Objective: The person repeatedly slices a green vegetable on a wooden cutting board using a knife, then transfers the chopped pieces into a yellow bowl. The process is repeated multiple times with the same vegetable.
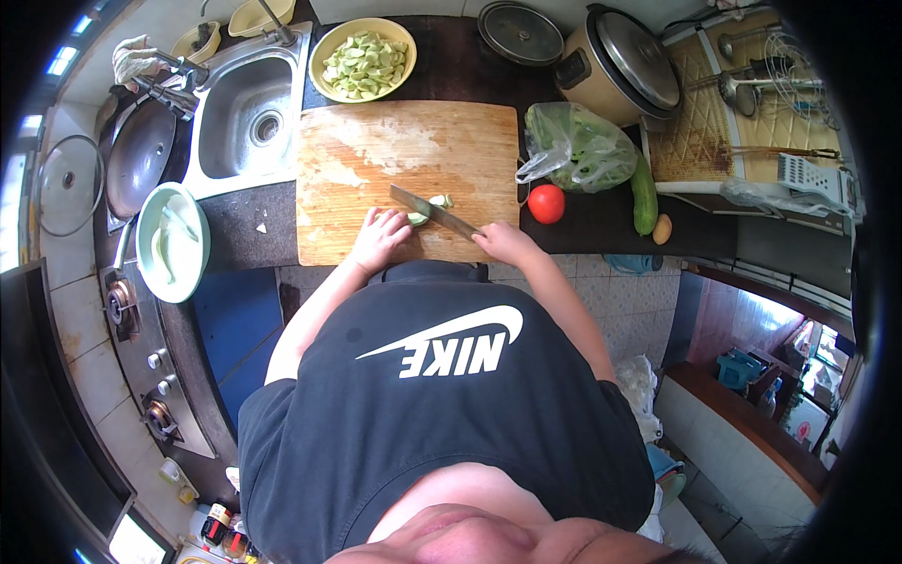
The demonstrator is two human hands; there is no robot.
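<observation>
My right hand (506,243) grips the handle of a kitchen knife (451,222), whose broad blade slants up and left over a wooden cutting board (409,141). Under the fingers of my left hand (382,236) lies a pale green piece of vegetable (417,219), pressed to the board beside the blade. A few cut pieces (442,201) rest on the blade's other side. Beyond the board's far edge, a yellow bowl (318,69) holds many pale green slices (365,65).
To the right are a tomato (547,204), a plastic bag of green vegetables (581,149), a cucumber (644,197), a brown egg-shaped item (662,230) and a rice cooker (620,63). Leftward stand a steel sink (243,120), a green basin (199,240) and a gas stove (151,359).
</observation>
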